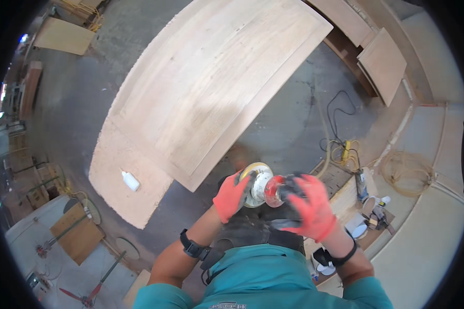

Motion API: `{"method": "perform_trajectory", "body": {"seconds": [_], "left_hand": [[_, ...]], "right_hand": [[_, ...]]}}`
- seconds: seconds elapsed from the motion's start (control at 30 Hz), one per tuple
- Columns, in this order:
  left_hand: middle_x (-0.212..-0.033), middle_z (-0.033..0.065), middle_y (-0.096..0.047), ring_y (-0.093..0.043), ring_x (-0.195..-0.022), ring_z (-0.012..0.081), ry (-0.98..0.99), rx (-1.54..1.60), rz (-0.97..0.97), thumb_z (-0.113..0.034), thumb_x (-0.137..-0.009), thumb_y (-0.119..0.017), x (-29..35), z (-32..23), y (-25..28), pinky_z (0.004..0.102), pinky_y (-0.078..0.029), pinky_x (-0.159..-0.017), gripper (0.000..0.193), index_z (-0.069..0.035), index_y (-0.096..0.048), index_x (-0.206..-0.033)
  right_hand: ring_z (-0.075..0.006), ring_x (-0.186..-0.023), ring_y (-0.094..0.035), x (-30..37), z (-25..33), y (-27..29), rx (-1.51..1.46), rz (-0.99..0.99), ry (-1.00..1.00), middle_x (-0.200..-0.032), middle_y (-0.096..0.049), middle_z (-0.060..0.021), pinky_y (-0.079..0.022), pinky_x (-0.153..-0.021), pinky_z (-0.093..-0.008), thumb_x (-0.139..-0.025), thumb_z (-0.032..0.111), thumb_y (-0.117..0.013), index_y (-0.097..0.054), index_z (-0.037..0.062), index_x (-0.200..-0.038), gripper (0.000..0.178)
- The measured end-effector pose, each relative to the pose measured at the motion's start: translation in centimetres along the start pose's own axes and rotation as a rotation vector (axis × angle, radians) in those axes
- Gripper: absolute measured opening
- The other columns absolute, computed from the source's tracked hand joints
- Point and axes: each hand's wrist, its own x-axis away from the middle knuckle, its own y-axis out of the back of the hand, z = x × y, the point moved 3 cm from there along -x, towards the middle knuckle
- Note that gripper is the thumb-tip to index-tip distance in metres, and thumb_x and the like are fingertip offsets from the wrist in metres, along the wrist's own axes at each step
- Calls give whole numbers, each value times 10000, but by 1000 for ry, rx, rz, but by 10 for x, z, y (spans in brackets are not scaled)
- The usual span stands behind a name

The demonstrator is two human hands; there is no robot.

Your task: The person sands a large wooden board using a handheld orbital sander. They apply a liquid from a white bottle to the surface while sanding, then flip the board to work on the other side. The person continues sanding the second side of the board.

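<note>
In front of my waist I hold a round disc sander [262,185], tipped on its side, with a white and yellow pad and a red collar. My left hand [229,196], in a coral and black glove, grips the rim of the pad. My right hand [313,208], gloved the same way, is closed around the dark body behind the red collar; its fingers are partly smeared by motion. Just beyond the sander lies a large pale wooden panel [216,98] with a smooth, streaked face.
A white squeeze bottle [130,181] lies on the rough board [121,170] at the panel's left end. To the right, a low bench [345,198] carries tools and white lids. A black cord [335,116] and a coiled hose [407,172] lie nearby. Wooden boards [382,66] lean at the far right.
</note>
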Motion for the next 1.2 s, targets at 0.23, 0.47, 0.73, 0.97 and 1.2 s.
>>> {"method": "perform_trajectory", "body": {"seconds": [0.23,0.47,0.73,0.97,1.2], "left_hand": [[-1221,172,-666,-612,-1133,251,-70,-155,-136,-217,-1028,-519,13,-43,42,353,-456,-994,405,32,-563,-1344],[-1322,218,-569,-563,-1215,316,-116,21,-371,-192,-1022,-481,55,-11,123,386,-444,-1047,451,29,-479,-1416],[-1153,158,-667,-654,-1017,224,-14,178,-792,-348,-1095,-398,68,-2,163,366,-528,-898,503,44,-496,-1394],[-1384,151,-576,-530,-1286,251,-238,-257,-995,-133,-1026,-458,11,-41,143,373,-379,-1110,419,54,-496,-1399],[-1520,211,-422,-336,-1439,400,-327,-950,-908,-96,-863,-632,-85,-76,144,518,-246,-1191,579,-17,-500,-1422]], "right_hand": [[-403,-1124,-592,-94,-7,-39,-333,128,11,-1301,-531,-216,-496,-972,-438,-592,297,-918,-530,63,-1339,873],[-325,-1184,-586,-193,-22,-13,-669,-588,-47,-1339,-559,-199,-467,-1009,-436,-974,371,-515,-473,-27,-1389,577],[-299,-1144,-614,-314,-41,0,-1281,-695,364,-1347,-573,-179,-455,-1022,-387,-1052,387,-402,-556,-20,-1314,508],[-205,-1086,-582,-360,-101,118,-385,-892,397,-1184,-612,-124,-432,-996,-346,-1011,270,-559,-567,-47,-1232,387],[-207,-1064,-599,-429,-185,211,-1,-1007,576,-1219,-594,-132,-477,-947,-326,-1002,303,-559,-569,-52,-1252,435]]}}
